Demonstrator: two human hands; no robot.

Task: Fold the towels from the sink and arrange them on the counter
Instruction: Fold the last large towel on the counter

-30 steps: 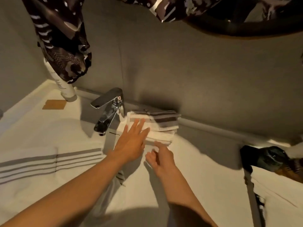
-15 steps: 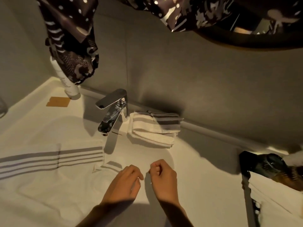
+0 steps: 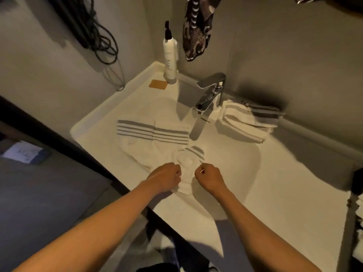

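A white towel with grey stripes (image 3: 153, 134) lies crumpled in the sink (image 3: 245, 173), its near end bunched up between my hands. My left hand (image 3: 167, 177) is curled at the bunch's left side and grips the cloth, which shows under its fingers. At the right side, my right hand (image 3: 210, 177) is curled too, its fingertips at the cloth's edge; the pinch itself is hidden. Several folded striped towels (image 3: 247, 122) are stacked on the counter (image 3: 294, 193) against the wall, right of the faucet (image 3: 210, 93).
A tall white pump bottle (image 3: 170, 55) and a small tan card (image 3: 158, 84) stand at the back left corner. Patterned dark cloth (image 3: 196, 30) hangs above the faucet. Dark cables (image 3: 98, 36) hang on the left wall. A dark object (image 3: 357, 185) sits at the counter's right edge.
My hands pulled back from the folded stack to the towel in the sink and curled at its near end. The view swung left and pulled back.
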